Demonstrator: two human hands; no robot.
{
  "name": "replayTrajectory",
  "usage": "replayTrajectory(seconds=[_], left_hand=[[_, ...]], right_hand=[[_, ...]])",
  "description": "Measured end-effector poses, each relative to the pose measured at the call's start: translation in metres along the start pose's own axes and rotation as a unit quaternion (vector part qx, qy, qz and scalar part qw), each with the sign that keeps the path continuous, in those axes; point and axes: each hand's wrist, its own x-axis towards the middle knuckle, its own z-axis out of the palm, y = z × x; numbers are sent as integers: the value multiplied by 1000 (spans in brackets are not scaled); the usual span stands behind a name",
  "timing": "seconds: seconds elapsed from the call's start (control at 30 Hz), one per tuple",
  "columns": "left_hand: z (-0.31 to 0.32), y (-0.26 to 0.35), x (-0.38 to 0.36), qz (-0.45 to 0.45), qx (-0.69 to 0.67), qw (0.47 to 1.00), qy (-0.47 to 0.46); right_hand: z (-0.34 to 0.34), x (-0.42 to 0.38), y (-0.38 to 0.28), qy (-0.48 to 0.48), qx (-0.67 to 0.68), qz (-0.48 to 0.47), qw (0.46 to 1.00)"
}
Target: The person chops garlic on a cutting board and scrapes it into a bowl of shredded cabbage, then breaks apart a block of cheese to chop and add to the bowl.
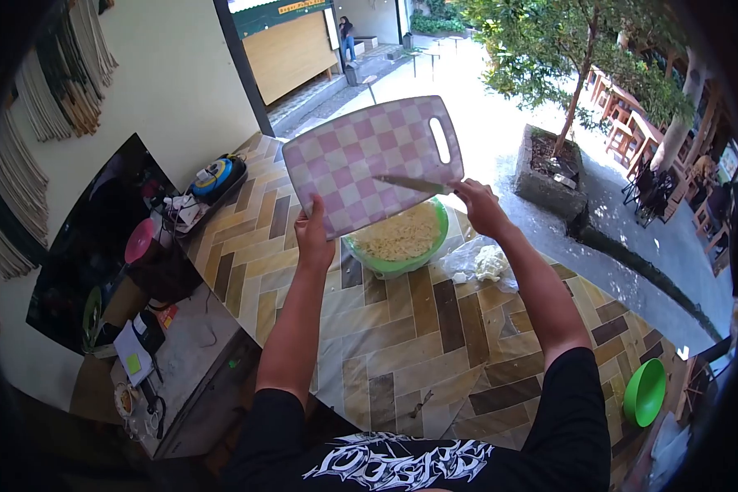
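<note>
My left hand grips the lower left corner of a pink and white checkered cutting board, which is raised and tilted. My right hand is closed around the handle of a knife, its blade lying across the face of the board and pointing left. Below the board's lower edge stands a green bowl holding a heap of pale shredded food. Part of the bowl is hidden by the board. A clear plastic bag with a pale white vegetable piece lies right of the bowl.
The table has a wood-pattern cover. An empty green bowl sits at its right edge. At left are a dark television screen, a pink round object and a cluttered lower desk. A person stands far off.
</note>
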Motion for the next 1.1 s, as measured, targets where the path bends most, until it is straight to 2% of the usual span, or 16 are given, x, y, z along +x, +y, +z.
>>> replayTrajectory(seconds=[0.1,0.23,0.27,0.33,0.43,0.47,0.53,0.7,0.8,0.9,1.0,1.1], left_hand=[[-10,1,8,-3,0,1000,16],[-11,1,12,4,1,1000,20],[-10,1,11,5,-2,1000,16],[-7,2,11,5,-12,1000,3],[0,2,9,8,-26,1000,2],[2,3,9,9,-31,999,4],[1,4,10,8,-22,1000,17],[-6,13,4,13,-7,999,48],[-10,21,-5,15,2,998,61],[-14,32,-25,11,9,997,72],[-18,49,-52,9,14,998,63],[-25,72,-93,-4,21,998,60]], right_hand=[[-4,-10,-1,-87,-36,10,996],[-23,-1,-2,-46,5,-13,999],[-18,2,-1,6,31,-12,999],[-21,9,-9,35,117,33,992],[-12,10,-17,50,160,17,986],[-13,5,-20,10,59,18,998],[-8,-4,-18,-36,8,-27,999],[-20,-17,-35,-32,14,-26,999],[-22,-25,-41,47,88,-26,995],[-37,-37,-62,71,177,41,981],[-58,-58,-92,73,172,80,979],[-60,-91,-111,104,164,70,978]])
